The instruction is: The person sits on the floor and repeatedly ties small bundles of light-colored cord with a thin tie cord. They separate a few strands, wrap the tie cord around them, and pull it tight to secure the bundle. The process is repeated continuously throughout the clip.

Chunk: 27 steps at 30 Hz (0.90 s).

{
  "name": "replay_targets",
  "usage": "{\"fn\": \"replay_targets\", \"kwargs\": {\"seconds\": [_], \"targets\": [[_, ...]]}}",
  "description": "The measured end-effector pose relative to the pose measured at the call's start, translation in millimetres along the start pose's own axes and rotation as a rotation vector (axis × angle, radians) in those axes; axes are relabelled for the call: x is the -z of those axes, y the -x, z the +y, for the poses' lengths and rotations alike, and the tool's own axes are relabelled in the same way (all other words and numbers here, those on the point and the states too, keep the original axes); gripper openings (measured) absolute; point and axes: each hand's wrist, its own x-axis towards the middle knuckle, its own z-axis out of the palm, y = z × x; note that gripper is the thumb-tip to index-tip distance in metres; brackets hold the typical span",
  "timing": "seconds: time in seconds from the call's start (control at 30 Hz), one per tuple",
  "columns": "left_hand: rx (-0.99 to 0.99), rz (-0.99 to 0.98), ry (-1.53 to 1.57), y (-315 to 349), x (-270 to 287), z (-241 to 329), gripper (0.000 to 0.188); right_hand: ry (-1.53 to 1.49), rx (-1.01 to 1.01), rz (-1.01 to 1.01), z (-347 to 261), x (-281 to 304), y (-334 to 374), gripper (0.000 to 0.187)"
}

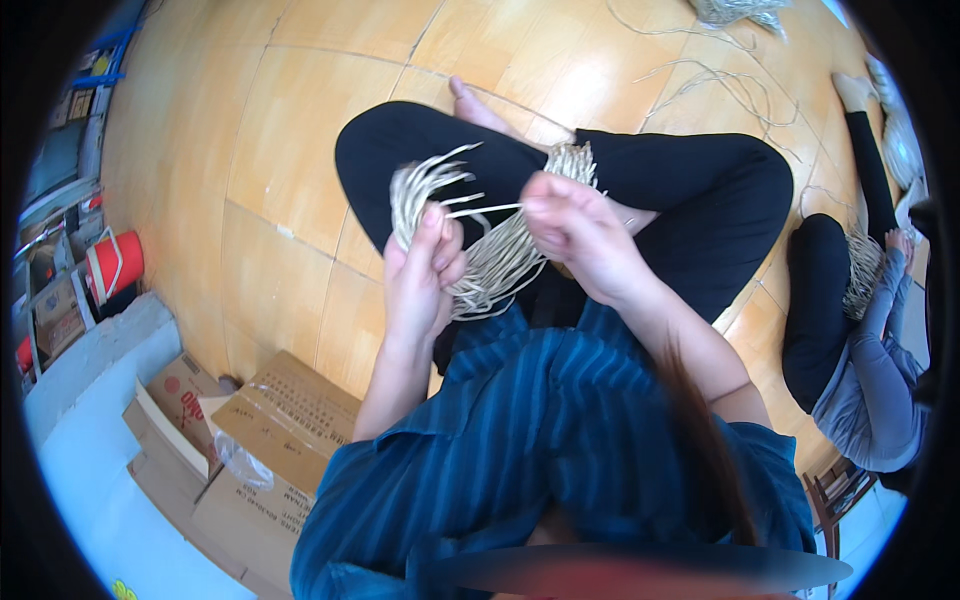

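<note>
A bundle of pale straw-coloured cords (499, 266) lies across my lap, its far end resting over my crossed legs. Its near end bends up into my left hand (428, 268), which is closed round it, and loose cord tips fan out above the thumb. My right hand (580, 235) is closed in a pinch on a single cord strand (487, 210). That strand runs nearly straight between the two hands. Whether it belongs to the bundle or is separate, I cannot tell.
Loose cords (715, 85) lie on the tiled floor (300, 130) ahead right, near a clear plastic bag (745, 12). Another person (870, 370) sits at right with similar cords (862, 272). Cardboard boxes (290, 405) stand at near left, a red bucket (117, 262) beside shelves farther left.
</note>
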Motion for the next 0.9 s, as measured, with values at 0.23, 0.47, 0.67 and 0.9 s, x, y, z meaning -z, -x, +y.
{"fn": "replay_targets", "kwargs": {"seconds": [0.23, 0.47, 0.67, 0.9], "targets": [[-0.075, -0.097, -0.306, -4, -6, 7, 0.014, 0.849, 0.279, -0.308, -41, -20, -48, 0.013], [-0.339, 0.061, -0.467, -26, 3, 15, 0.033, 0.852, 0.335, -0.298, -70, -3, -75, 0.026], [-0.115, -0.211, 0.311, -24, 23, 15, 0.031, 1.625, 0.136, -0.041, -46, 85, -88, 0.029], [0.109, -0.376, 0.791, -35, 38, 12, 0.035, 1.487, -0.152, 0.108, -14, 128, -95, 0.03]]}}
